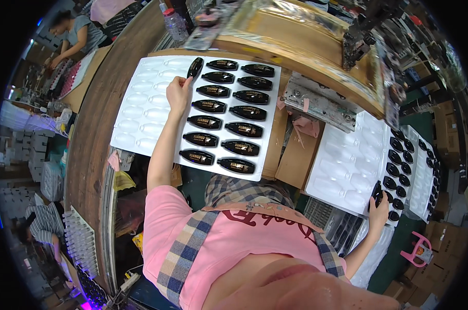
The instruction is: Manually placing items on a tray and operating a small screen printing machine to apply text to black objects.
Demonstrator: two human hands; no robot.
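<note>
My left hand [178, 94] pinches one glossy black oval piece [195, 67], tilted near upright, over the far part of a white moulded tray [154, 85]. To its right, two columns of similar black pieces [208, 106] with gold print lie in the tray; its left part shows bare hollows. Out to the right, my right hand [379, 207] has its fingers closed around another black piece [377, 191] at the near edge of a second white tray [337, 165]. More black pieces [396, 168] fill the right-hand columns there. What these pieces belong to, I cannot tell.
A wooden-framed printing screen [285, 39] stands beyond the trays, above a metal fixture [316, 101] with pink cloth [306, 125]. A pink stool [416, 249] and cardboard boxes [448, 253] stand at right. Two other people work at the left, one at a far table [97, 67].
</note>
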